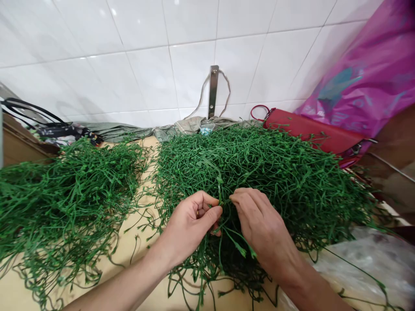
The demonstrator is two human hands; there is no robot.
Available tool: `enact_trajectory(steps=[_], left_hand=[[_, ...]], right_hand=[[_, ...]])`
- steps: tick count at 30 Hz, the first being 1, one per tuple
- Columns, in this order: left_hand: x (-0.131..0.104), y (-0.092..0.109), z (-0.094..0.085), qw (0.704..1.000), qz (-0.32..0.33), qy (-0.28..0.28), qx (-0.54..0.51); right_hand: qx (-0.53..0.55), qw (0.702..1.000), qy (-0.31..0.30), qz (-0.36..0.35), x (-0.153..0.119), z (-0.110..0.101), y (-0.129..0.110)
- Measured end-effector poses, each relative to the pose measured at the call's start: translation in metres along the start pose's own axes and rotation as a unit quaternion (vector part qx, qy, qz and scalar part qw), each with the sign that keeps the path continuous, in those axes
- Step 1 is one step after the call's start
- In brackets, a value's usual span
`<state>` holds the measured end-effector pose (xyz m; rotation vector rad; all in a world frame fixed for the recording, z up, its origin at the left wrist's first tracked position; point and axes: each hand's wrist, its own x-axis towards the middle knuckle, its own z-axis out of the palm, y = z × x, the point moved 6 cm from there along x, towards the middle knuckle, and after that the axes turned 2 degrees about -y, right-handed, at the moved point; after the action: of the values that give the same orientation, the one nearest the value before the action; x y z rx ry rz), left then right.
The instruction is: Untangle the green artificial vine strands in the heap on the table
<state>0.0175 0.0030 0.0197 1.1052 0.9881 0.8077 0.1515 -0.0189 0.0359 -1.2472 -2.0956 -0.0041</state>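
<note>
Head view: my L hand (191,224) pinches a thin green stem (220,190) btwn thumb & index. My R hand (261,222) is just beside it, fingertips bunched nr the stem — can't tell if they grasp anything. Both over front of lg. green pile (259,164) on tan table (136,235); sm. green pile (74,185) to L — red bag (308,129) at back R.

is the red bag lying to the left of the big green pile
No, the red bag lies behind the right part of the big green pile.
</note>
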Motion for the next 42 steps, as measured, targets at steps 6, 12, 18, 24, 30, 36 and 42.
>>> enact_trajectory(steps=[6, 12, 18, 24, 30, 36, 42], left_hand=[[-0.022, 0.009, 0.01, 0.998, -0.038, -0.026, -0.038], [-0.017, 0.017, 0.002, 0.999, 0.001, 0.017, -0.033], [0.0, 0.003, -0.009, 0.998, 0.038, 0.038, -0.012], [0.002, 0.0, -0.004, 0.998, 0.048, 0.021, 0.02], [-0.001, 0.001, -0.002, 0.999, 0.037, 0.005, -0.019], [0.0, -0.004, -0.001, 0.989, 0.006, 0.032, -0.141], [0.002, -0.005, -0.003, 0.987, 0.009, 0.027, -0.158]], right_hand=[[-0.068, 0.996, 0.054, 0.026, 0.01, -0.009, 0.037], [-0.065, 0.991, 0.105, 0.044, 0.018, -0.027, 0.048], [-0.05, 0.985, 0.157, 0.054, 0.014, -0.04, 0.022], [0.177, 0.978, 0.03, 0.108, 0.012, -0.019, 0.007], [0.294, 0.939, -0.001, 0.18, 0.011, -0.011, 0.009], [0.333, 0.926, -0.009, 0.179, 0.011, -0.008, 0.004], [0.335, 0.907, -0.094, 0.238, 0.006, 0.009, -0.002]])
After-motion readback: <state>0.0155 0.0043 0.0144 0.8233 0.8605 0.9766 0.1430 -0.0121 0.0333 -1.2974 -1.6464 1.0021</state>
